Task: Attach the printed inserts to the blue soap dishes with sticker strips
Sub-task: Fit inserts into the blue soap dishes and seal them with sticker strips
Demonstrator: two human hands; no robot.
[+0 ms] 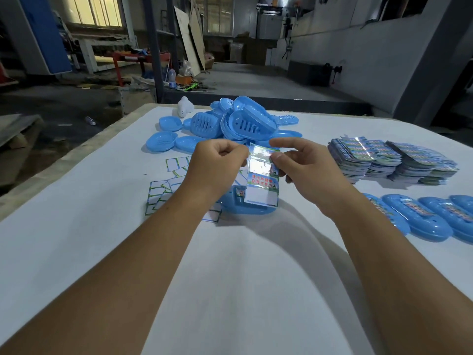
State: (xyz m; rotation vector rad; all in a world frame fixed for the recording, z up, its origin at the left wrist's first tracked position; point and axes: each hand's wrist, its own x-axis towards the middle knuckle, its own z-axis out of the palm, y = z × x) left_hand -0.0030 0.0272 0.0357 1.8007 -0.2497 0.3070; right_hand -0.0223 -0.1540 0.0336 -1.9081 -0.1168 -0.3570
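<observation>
Work looks early: 4 finished dishes (419, 219) lie at right, while a heap of bare dishes (230, 121) and stacked inserts (389, 160) remain. Left hand (215, 162) and right hand (304, 162) both pinch a printed insert (263, 175) over a blue dish (243, 207)

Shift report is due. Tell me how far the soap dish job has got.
Done: a row of finished dishes at right carries inserts. In hand: both hands hold a sticker sheet over one dish. Left: the pile of bare dishes and insert stacks.
</observation>
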